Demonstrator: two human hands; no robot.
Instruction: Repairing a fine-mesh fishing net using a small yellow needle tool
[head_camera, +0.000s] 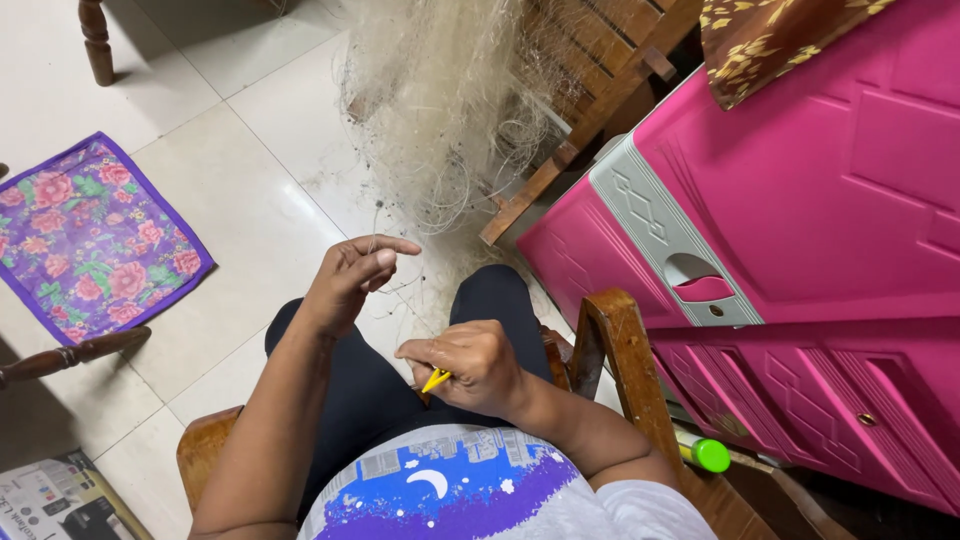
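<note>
A: Fishing net (440, 100), pale monofilament, hangs in a loose bunch in front of the person's knees, draped off the slatted wooden chair (590, 60) and trailing to the tiled floor (250, 160). Strands run down toward both hands.

B: Hands?

A: Left hand (350, 280) is raised, thumb and forefinger pinched together on a thin strand, other fingers loosely curled. Right hand (470, 365) sits lower over the lap, closed around a yellow netting needle (436, 380); only its tip pokes out. The two hands are apart, not touching.

B: Handling?

A: Judging by how it drapes, very light and fully limp, no stiffness. Line looks fine and slick, so it likely slips through a loose pinch and snags on itself. A fingertip pinch on one strand beats grabbing the bulk; pulling the mass would probably tangle it. The needle looks like rigid plastic, best held along its body with the tip left free.

B: Is the strand from left hand to needle taut?

A: Can't tell, the line is too thin to trace there; probably one runs between them.

B: Surroundings?

A: Person sits in a wooden armchair (620, 350). Pink plastic cabinet (800, 220) just beside it on the right, a green-capped bottle (705, 453) at its foot. Purple floral mat (90, 235) lies on the floor well to the left, a printed box (60, 500) near the bottom-left corner.
</note>
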